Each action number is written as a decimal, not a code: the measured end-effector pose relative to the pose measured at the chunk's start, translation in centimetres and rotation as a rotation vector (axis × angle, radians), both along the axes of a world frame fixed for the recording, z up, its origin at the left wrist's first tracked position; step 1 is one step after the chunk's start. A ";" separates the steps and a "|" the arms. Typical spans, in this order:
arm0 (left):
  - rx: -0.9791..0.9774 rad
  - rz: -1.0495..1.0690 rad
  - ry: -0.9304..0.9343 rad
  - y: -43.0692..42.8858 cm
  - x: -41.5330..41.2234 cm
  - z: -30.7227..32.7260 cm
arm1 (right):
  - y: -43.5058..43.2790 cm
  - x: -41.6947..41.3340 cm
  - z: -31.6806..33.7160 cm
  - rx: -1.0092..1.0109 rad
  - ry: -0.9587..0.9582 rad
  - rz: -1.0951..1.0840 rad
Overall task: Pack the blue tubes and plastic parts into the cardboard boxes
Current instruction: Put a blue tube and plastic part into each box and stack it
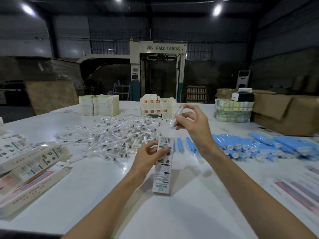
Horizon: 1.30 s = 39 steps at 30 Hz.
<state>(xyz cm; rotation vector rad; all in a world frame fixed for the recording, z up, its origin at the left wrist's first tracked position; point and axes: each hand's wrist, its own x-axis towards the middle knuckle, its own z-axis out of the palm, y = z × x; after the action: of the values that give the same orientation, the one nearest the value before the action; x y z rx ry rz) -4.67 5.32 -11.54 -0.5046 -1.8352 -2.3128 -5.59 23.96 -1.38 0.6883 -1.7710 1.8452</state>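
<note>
My left hand grips a long, narrow printed cardboard box near its upper end, holding it upright over the white table. Above the box's open top, my right hand pinches a clear wrapped plastic part, tilted with its lower end toward the opening. A heap of the same plastic parts lies in the middle of the table. Blue tubes lie piled at the right, and two more blue tubes lie just behind the box.
Filled boxes lie stacked at the left edge. Flat box blanks sit in stacks at the back, with a wrapped bundle and large brown cartons at the right. Printed sheets lie near right.
</note>
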 end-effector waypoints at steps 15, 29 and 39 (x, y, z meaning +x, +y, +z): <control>-0.025 -0.010 0.022 -0.3 0.2 0.1 | -2.2 -0.2 -0.6 0.435 -0.081 -0.239; -0.029 0.051 0.021 -0.1 0.0 -0.3 | -1.1 -1.1 -3.8 0.622 -0.049 -0.179; -0.004 0.104 0.027 0.0 -0.4 -0.7 | -1.3 -0.9 -9.4 0.151 -0.165 0.036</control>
<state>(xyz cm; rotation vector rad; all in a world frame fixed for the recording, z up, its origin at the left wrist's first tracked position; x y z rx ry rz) -5.11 5.35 -12.21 -0.4275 -1.8088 -2.2249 -6.46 22.66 -10.81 0.6428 -2.0332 1.8521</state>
